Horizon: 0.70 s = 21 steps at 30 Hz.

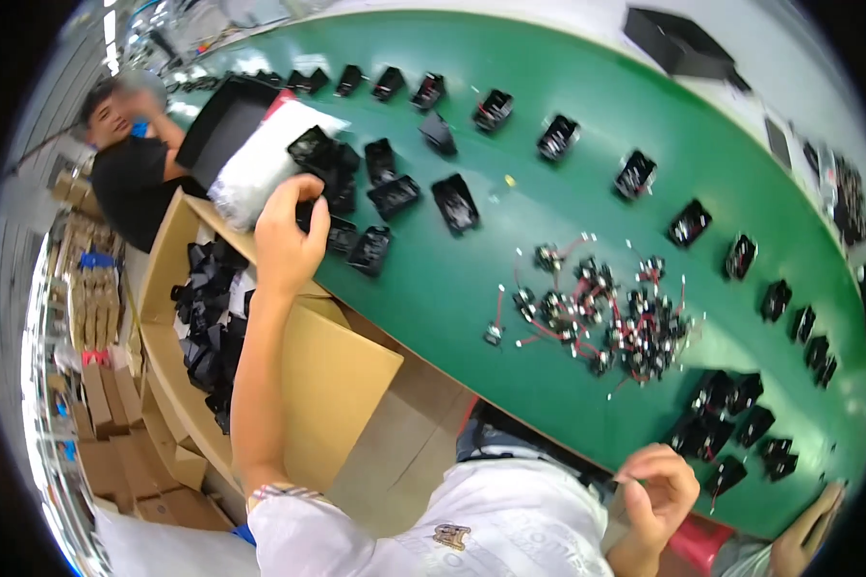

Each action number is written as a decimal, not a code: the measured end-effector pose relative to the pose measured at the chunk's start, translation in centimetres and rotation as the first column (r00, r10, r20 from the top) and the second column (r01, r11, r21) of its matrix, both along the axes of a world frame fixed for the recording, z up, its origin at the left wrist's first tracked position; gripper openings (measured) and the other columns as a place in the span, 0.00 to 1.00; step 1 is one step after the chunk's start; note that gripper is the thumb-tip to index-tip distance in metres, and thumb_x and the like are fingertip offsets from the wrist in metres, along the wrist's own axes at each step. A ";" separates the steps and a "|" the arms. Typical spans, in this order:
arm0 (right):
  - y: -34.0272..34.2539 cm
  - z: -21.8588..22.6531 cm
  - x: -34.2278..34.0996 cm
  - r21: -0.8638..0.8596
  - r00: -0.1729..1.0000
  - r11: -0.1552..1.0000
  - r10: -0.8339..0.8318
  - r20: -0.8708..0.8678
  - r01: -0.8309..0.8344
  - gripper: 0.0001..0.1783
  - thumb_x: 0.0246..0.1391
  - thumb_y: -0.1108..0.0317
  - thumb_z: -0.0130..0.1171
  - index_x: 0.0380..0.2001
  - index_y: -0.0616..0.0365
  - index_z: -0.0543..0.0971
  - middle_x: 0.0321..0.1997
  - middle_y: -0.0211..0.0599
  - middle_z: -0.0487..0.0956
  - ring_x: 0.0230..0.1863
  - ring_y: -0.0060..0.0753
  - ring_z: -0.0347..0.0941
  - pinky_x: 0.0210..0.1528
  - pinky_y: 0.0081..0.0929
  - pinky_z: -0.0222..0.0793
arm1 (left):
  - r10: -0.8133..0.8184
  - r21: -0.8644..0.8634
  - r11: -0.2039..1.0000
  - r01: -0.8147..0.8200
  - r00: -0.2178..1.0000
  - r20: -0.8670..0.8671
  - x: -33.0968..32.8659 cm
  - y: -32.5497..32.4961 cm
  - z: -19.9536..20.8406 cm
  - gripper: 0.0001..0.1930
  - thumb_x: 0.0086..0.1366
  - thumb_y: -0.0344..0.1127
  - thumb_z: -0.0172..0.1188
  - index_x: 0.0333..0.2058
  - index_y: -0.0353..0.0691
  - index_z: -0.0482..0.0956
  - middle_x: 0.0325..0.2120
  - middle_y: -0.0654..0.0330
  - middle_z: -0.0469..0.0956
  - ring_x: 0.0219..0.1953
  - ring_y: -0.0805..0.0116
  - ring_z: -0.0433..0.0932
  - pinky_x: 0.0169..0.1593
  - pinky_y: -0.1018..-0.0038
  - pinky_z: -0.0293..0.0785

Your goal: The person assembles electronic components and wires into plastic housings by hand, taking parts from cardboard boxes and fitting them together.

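My left hand (pixel 292 236) reaches over the table's near left edge, thumb and curled fingers apart, beside a heap of black plastic housings (pixel 329 165). Dark plastic shows in the gap of that hand, with no clear grip on it. Single black housings (pixel 455 204) lie to the right of the heap. My right hand (pixel 662 489) hovers at the near table edge with bent fingers and the thumb apart, nothing visible in it. Nearest to it is a black housing (pixel 727 475) with a red wire, beside a cluster of housings (pixel 704 433).
Small wired parts (pixel 645 332) lie piled mid-table. Several housings (pixel 635 175) form a curved row along the far side of the green table (pixel 548 72). A cardboard box (pixel 342 370) of black pieces stands at left, near a white bag (pixel 269 159). A person (pixel 130 173) sits far left; another person's hand (pixel 823 510) is at right.
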State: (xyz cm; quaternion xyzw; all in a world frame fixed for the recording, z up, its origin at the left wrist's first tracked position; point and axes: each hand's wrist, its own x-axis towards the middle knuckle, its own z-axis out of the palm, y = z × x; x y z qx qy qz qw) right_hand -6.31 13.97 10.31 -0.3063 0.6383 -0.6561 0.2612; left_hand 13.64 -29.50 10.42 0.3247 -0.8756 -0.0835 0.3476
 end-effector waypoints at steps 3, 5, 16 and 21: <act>-2.2 0.6 -0.1 -0.148 0.959 0.949 0.267 -0.095 -0.279 0.10 0.48 0.70 0.63 0.32 0.65 0.75 0.37 0.48 0.79 0.33 0.36 0.76 0.30 0.25 0.70 | 0.011 -0.046 0.999 -0.003 0.982 0.186 -0.2 5.4 -0.6 0.13 0.57 0.28 0.61 0.41 0.34 0.76 0.40 0.52 0.78 0.45 0.52 0.77 0.51 0.63 0.71; -3.5 5.2 -0.1 -0.267 0.839 0.796 0.505 -0.202 -0.544 0.10 0.52 0.71 0.59 0.36 0.66 0.78 0.43 0.50 0.79 0.37 0.40 0.79 0.32 0.28 0.74 | -0.022 -0.045 0.998 0.034 0.968 0.250 -0.9 6.6 -1.1 0.15 0.57 0.28 0.61 0.44 0.35 0.75 0.44 0.51 0.77 0.49 0.50 0.74 0.55 0.61 0.68; -6.1 4.5 2.4 -0.442 0.840 0.761 0.242 -0.485 -0.474 0.11 0.51 0.71 0.58 0.39 0.60 0.81 0.39 0.41 0.80 0.32 0.39 0.78 0.31 0.31 0.75 | -0.064 -0.185 0.977 0.110 0.969 0.239 -9.9 5.4 -5.7 0.31 0.58 0.42 0.67 0.59 0.41 0.69 0.58 0.46 0.68 0.62 0.45 0.65 0.65 0.58 0.60; -5.4 -2.4 -0.4 0.056 0.843 0.965 0.252 -0.475 -0.257 0.16 0.43 0.82 0.59 0.38 0.59 0.82 0.40 0.40 0.82 0.36 0.38 0.79 0.36 0.29 0.77 | -0.089 -0.094 0.989 0.116 0.964 0.252 -10.3 5.2 -7.9 0.26 0.57 0.43 0.69 0.53 0.42 0.75 0.53 0.41 0.71 0.53 0.39 0.72 0.56 0.56 0.69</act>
